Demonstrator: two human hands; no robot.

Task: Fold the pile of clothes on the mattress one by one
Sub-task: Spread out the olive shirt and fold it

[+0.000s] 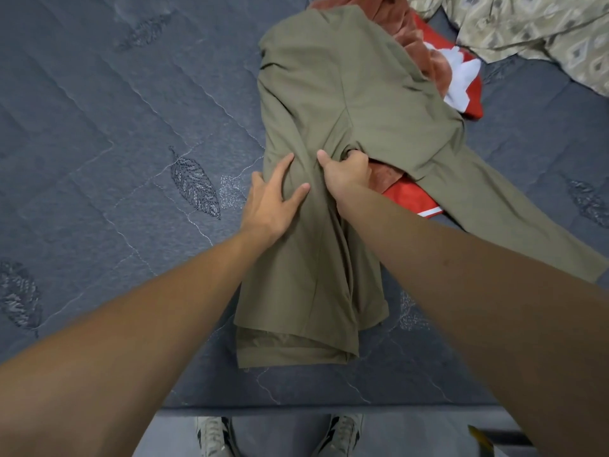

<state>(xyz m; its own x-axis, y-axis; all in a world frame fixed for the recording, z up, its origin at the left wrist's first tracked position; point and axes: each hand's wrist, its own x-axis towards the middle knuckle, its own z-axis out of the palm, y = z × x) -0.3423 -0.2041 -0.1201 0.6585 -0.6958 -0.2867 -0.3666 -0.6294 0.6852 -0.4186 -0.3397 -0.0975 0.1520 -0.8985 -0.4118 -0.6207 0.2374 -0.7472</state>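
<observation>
Grey quilted mattress (115, 143) carries one olive pair of trousers (329, 127) at its middle, laid over one red garment (408, 197) and one rust cloth (408, 37). Left hand (270, 202) presses the trousers with spread fingers; right hand (346, 169) pinches their crotch fabric. One patterned sheet (527, 31) lies far right. Two shoes (214, 435) show near.

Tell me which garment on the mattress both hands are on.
The olive trousers: left hand presses them, right hand grips their crotch. The red and rust garments lie underneath.
</observation>
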